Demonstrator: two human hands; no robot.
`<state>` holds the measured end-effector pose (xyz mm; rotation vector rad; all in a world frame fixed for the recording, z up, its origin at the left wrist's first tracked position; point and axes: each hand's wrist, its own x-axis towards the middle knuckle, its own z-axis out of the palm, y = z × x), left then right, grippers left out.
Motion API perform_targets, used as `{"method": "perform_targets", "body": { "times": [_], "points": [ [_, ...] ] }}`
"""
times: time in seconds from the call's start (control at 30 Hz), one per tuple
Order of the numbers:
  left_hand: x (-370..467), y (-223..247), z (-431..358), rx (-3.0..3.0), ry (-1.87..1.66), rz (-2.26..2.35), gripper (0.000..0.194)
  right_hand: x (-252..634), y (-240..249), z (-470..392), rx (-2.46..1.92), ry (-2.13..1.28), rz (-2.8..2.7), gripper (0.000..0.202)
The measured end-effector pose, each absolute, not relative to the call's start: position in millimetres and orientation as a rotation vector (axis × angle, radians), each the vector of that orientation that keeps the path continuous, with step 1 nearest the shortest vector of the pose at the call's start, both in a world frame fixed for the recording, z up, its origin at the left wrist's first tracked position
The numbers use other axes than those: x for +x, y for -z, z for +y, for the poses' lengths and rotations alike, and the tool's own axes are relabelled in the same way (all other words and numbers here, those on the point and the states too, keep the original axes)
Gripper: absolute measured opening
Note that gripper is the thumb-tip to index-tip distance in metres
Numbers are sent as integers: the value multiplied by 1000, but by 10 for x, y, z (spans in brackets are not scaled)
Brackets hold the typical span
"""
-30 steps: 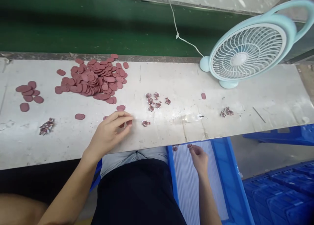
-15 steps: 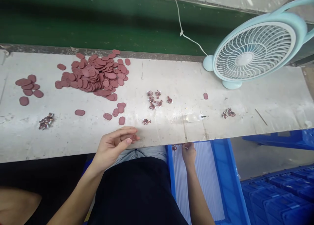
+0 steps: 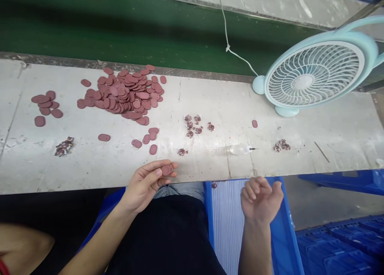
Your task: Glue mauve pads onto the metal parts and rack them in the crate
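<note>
Between the thumb and fingers of my left hand (image 3: 147,183) is a small reddish-brown oval disc (image 3: 167,170) with little holes, held above the front edge of the worktable. My right hand (image 3: 260,197) is over the blue crate (image 3: 286,223), palm up, fingers loosely curled and thumb out, with nothing in it. A clear squeeze bottle with a thin needle tip (image 3: 241,149) lies on the table beyond this hand. Close past my left fingertips sits a small dark red and white decorated piece (image 3: 182,152).
A big heap of oval discs (image 3: 123,91) lies at the back left. Clusters of decorated pieces (image 3: 192,125) dot the table (image 3: 204,163). At the back right stands a light blue fan (image 3: 303,81) with a white cord. White ribbed sheeting (image 3: 229,227) lines the crate; a piece (image 3: 214,185) rests at its far end.
My right hand has come up out of the crate and to the right, and the piece it held is gone from it. My left hand has turned the disc into view.
</note>
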<state>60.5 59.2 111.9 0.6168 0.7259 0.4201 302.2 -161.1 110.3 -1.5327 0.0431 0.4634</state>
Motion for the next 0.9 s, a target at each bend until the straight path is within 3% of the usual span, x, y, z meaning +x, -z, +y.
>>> {"method": "perform_targets", "body": {
  "times": [0.1, 0.2, 0.3, 0.37, 0.47, 0.6, 0.73, 0.9],
  "points": [
    [658, -1140, 524, 548, -373, 683, 25, 3084, -1163, -1198, -841, -991, 54, 58],
    [672, -1155, 475, 513, -352, 646, 24, 3267, -1065, -847, -247, -1274, 52, 43],
    [674, -1157, 435, 470, -347, 638, 23, 3345, -1054, -677, -170, -1317, 48, 26],
    [692, -1162, 404, 442, -343, 632, 24, 3229, -1155, -649, -238, -1286, 52, 30],
    [747, -1184, 347, 399, -322, 606, 25, 2844, -1408, -655, -698, -1123, 8, 42],
    [805, -1220, 277, 357, -297, 544, 28, 2311, -1674, -635, -1252, -776, -208, 31],
    [796, -1229, 261, 343, -319, 515, 35, 2102, -1728, -610, -1346, -616, -326, 22],
    [758, -1212, 286, 401, -281, 487, 38, 2162, -1702, -650, -1347, -691, -267, 22]
  ]
}}
